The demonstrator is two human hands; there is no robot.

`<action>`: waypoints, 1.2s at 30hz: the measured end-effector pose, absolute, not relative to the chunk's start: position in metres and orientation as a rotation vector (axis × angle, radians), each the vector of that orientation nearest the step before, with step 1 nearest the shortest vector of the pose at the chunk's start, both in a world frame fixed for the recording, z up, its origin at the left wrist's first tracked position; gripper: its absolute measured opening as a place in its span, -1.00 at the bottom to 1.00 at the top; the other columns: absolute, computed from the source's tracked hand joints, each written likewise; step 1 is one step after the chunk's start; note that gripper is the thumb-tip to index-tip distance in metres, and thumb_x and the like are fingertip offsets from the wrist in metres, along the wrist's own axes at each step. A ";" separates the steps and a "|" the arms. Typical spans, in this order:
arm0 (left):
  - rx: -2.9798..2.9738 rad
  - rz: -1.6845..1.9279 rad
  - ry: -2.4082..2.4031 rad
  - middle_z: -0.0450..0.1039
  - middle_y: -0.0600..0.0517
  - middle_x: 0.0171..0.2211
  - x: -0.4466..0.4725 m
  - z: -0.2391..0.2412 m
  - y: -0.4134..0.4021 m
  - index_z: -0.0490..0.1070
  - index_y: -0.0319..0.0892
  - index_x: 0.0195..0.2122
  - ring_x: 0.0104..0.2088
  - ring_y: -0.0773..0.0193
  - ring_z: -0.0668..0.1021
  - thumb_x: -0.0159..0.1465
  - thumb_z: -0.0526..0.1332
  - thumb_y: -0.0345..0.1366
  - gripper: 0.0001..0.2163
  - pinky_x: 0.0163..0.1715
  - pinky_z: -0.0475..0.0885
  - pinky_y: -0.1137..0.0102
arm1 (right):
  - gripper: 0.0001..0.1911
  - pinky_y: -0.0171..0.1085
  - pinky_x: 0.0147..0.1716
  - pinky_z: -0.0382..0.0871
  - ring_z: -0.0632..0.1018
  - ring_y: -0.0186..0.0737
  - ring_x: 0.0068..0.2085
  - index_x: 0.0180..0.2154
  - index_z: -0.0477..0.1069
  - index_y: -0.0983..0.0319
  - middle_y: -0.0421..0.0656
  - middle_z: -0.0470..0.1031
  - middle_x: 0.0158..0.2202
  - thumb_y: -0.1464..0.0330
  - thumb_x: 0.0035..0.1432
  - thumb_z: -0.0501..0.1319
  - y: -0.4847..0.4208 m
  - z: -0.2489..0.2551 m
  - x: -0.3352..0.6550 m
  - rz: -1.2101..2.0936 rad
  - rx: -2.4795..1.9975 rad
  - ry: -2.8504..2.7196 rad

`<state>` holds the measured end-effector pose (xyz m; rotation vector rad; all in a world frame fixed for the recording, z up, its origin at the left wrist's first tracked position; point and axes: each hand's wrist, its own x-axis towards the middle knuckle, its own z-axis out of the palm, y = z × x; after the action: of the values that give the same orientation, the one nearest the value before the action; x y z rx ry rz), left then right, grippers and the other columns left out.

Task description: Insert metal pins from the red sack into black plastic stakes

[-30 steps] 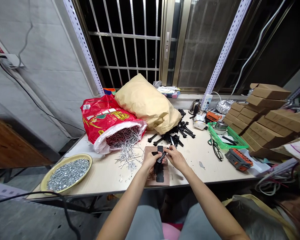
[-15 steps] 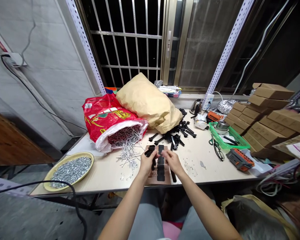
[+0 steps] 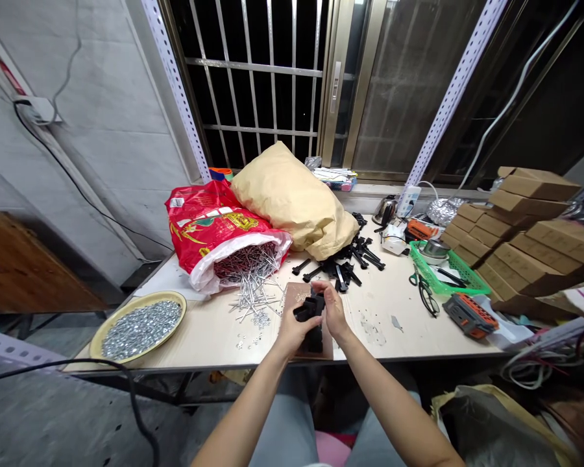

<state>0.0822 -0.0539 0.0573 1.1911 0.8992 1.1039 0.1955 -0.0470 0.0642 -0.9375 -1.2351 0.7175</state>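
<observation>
Left hand (image 3: 292,332) gripped some black parts (image 3: 311,306) over the brown board (image 3: 328,346); right hand (image 3: 335,314) curled against them, couldn't tell if gripping. Looked like light, stiff, slightly slick plastic, prob best held around the sides. Black pile (image 3: 331,268) sat farther back on the worktop (image 3: 413,334).

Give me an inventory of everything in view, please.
Board: one, brown, front centre
Held pieces: uncertain, black, above board
Loose pieces: many, black, behind board
Red bag: one, red, left rear
Pins: many, silver, spilling from red bag
Large bag: one, tan, rear centre
Basin: one, yellow, far left
Metal bits: many, silver, in basin
Basket: one, green, right
Device: one, orange-black, front right
Boxes: many, brown, far right
Table: one, pale, centre
Left hand: one, bare, around held pieces
Right hand: one, bare, beside held pieces
</observation>
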 end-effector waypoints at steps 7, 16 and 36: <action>1.295 1.273 1.152 0.47 0.05 -0.49 0.064 0.019 -0.058 0.43 -0.26 -0.38 -0.44 0.28 0.48 -0.09 0.26 -0.38 -0.79 -0.39 0.38 0.42 | -0.57 -0.11 0.16 -0.03 0.14 -0.21 0.18 0.11 0.15 0.12 -0.14 0.14 0.16 0.16 0.25 -0.11 -0.068 0.039 0.191 0.754 -1.004 -1.693; 1.026 1.372 1.281 0.52 -0.05 -0.51 0.033 0.010 -0.057 0.48 -0.30 -0.45 -0.45 0.19 0.55 -0.10 0.32 -0.22 -0.76 -0.37 0.44 0.32 | -0.60 -0.21 0.01 0.15 0.27 -0.22 0.05 0.04 0.23 0.25 -0.05 0.29 0.03 0.28 0.29 -0.19 -0.005 0.035 0.180 0.268 -1.564 -2.041; 0.679 1.497 1.082 0.45 0.05 -0.50 -0.015 0.029 -0.048 0.44 -0.29 -0.27 -0.58 0.41 0.47 -0.17 0.38 -0.29 -0.61 -0.47 0.42 0.44 | -0.68 -0.26 -0.23 0.28 0.37 -0.10 -0.08 -0.16 0.37 0.33 0.09 0.36 -0.12 0.57 0.15 -0.09 0.094 0.038 0.194 -0.026 -1.983 -2.424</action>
<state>-0.0155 -0.0475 0.0285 0.6786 1.0821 1.4970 0.1936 0.0940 0.0380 -1.9830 -2.4236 -0.0259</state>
